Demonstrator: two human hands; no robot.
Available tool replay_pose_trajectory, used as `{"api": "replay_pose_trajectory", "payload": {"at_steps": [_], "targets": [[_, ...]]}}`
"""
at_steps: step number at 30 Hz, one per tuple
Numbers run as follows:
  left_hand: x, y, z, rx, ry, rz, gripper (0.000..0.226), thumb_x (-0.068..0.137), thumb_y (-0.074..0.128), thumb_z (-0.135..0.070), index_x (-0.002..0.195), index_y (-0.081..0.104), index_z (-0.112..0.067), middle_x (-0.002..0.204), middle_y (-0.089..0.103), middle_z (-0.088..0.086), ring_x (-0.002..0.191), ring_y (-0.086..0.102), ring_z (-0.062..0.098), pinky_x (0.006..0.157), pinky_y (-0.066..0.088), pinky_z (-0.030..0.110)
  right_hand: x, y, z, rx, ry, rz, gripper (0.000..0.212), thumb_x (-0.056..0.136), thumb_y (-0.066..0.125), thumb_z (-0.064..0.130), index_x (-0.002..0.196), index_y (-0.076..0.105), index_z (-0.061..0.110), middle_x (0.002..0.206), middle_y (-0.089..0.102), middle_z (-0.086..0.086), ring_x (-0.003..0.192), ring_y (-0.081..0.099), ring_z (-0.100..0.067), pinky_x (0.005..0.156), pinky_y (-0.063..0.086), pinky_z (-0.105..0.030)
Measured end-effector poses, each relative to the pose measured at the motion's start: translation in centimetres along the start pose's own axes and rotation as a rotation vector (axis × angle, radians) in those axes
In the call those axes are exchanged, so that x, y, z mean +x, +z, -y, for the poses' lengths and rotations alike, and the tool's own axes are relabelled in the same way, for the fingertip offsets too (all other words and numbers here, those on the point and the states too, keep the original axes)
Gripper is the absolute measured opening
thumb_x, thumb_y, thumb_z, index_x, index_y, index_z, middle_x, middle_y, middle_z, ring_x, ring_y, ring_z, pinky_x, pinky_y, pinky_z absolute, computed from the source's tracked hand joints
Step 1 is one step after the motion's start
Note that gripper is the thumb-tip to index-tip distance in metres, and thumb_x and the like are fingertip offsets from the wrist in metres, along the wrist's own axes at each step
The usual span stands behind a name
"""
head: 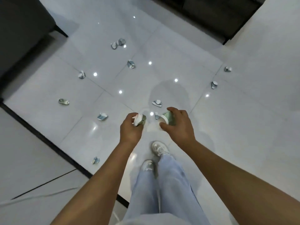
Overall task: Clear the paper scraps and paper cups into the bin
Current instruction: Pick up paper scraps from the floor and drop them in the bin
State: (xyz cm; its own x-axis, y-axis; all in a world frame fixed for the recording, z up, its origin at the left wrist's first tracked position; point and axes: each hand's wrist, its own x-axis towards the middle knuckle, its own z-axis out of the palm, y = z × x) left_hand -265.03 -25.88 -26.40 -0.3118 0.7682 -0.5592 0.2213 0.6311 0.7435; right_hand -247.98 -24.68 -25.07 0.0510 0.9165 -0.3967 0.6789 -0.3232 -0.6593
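- Paper cup (pixel 167 118) lying sideways in the right hand (pixel 177 125), white rim toward the left hand, long axis roughly level, base hidden in the palm.
- Right fingers curled over the cup's top, thumb (pixel 164 126) under the rim.
- Crumpled scrap (pixel 139 120) clenched in the left hand (pixel 131 128), fingers wrapped round it, white end poking out.
- Both hands held apart above the floor (pixel 243 127), ahead of two shoes (pixel 159 148).
- More scraps scattered on the tiles: one (pixel 157 103) just beyond the cup, others (pixel 102 116) well off to the left, some (pixel 214 84) far right.
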Motion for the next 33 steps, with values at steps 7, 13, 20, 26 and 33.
{"api": "replay_pose_trajectory", "payload": {"at_steps": [7, 13, 20, 26, 33], "targets": [[-9.2, 1.9, -5.5, 0.107, 0.193, 0.17, 0.03, 0.084, 0.058, -0.007, 0.107, 0.058, -0.025, 0.093, 0.059, -0.008, 0.085, 0.058, 0.015, 0.076, 0.051, 0.03, -9.9, -7.1, 0.2, 0.226, 0.087, -0.199, 0.06, 0.077, 0.074, 0.03, 0.132, 0.051, 0.028, 0.118, 0.046, 0.003, 0.108, 0.05, -0.014, 0.088, 0.043, -0.025], [-15.7, 8.6, -7.2, 0.213, 0.287, 0.377, 0.024, 0.086, 0.063, -0.014, 0.104, 0.058, -0.029, 0.097, 0.061, -0.007, 0.089, 0.06, 0.015, 0.08, 0.053, 0.033, -17.0, -12.0, -5.1, 0.336, 0.2, -0.385, 0.06, 0.076, 0.075, 0.031, 0.131, 0.051, 0.031, 0.113, 0.044, 0.008, 0.104, 0.048, -0.01, 0.084, 0.04, -0.022], [-25.6, 20.7, -5.9, 0.372, 0.401, 0.619, 0.029, 0.086, 0.063, -0.014, 0.112, 0.057, -0.026, 0.095, 0.06, -0.011, 0.089, 0.058, 0.01, 0.079, 0.053, 0.029, -26.2, -18.1, -16.2, 0.453, 0.384, -0.587, 0.058, 0.075, 0.075, 0.029, 0.128, 0.052, 0.034, 0.112, 0.042, 0.011, 0.103, 0.048, -0.008, 0.082, 0.039, -0.021], [-36.4, 31.3, -2.9, 0.415, 0.413, 0.828, 0.025, 0.084, 0.064, -0.013, 0.105, 0.059, -0.027, 0.094, 0.062, -0.008, 0.082, 0.06, 0.008, 0.068, 0.054, 0.025, -35.2, -22.2, -26.9, 0.424, 0.504, -0.681, 0.059, 0.074, 0.076, 0.032, 0.128, 0.052, 0.035, 0.112, 0.042, 0.012, 0.102, 0.048, -0.005, 0.082, 0.04, -0.019], [-46.0, 40.0, -0.3, 0.523, 0.443, 0.977, 0.027, 0.084, 0.066, -0.012, 0.107, 0.059, -0.024, 0.09, 0.061, -0.01, 0.079, 0.06, 0.006, 0.071, 0.053, 0.028, -42.9, -25.1, -36.7, 0.535, 0.664, -0.802, 0.059, 0.073, 0.078, 0.025, 0.128, 0.055, 0.028, 0.113, 0.042, 0.007, 0.098, 0.046, -0.006, 0.083, 0.037, -0.018]]}}
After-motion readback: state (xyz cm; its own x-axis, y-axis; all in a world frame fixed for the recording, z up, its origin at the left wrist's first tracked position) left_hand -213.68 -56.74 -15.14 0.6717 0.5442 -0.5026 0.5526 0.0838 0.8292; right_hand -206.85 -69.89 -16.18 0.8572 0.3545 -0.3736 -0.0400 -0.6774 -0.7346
